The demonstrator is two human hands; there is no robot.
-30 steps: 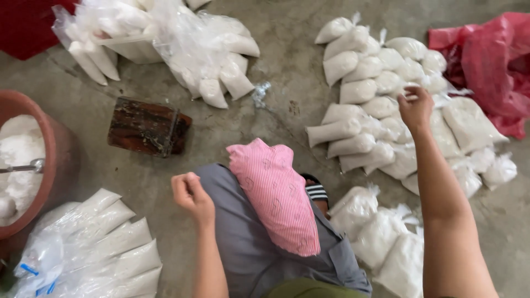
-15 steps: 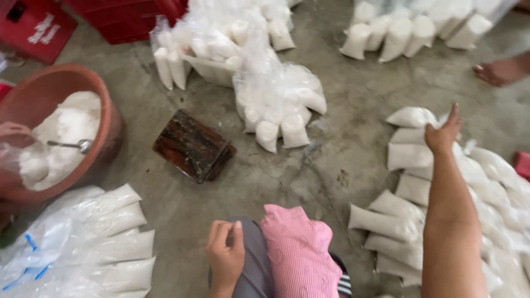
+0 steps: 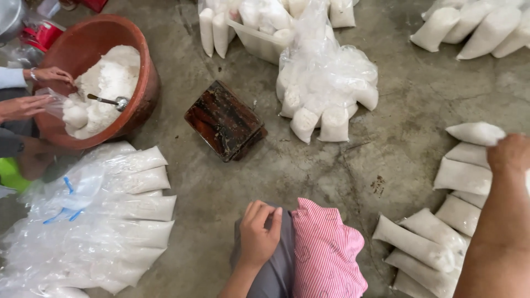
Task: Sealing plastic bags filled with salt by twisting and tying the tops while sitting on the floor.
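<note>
**Floor stock: filled white packets**

Left hand (image 3: 258,234), loosely curled and empty, is rested on the grey-clad knee (image 3: 276,265) beside a pink striped cloth (image 3: 326,251). Right hand (image 3: 510,153) is seen from behind over the white sausage-shaped packets (image 3: 461,176) at right; its grip cannot be told. A dark wooden block (image 3: 225,120) is placed centrally; a red-brown basin (image 3: 83,49) of white powder upper left.

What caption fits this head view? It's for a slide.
Left hand rests on the grey-trousered knee; right hand reaches over small white powder-filled plastic bags on a concrete floor.
</note>
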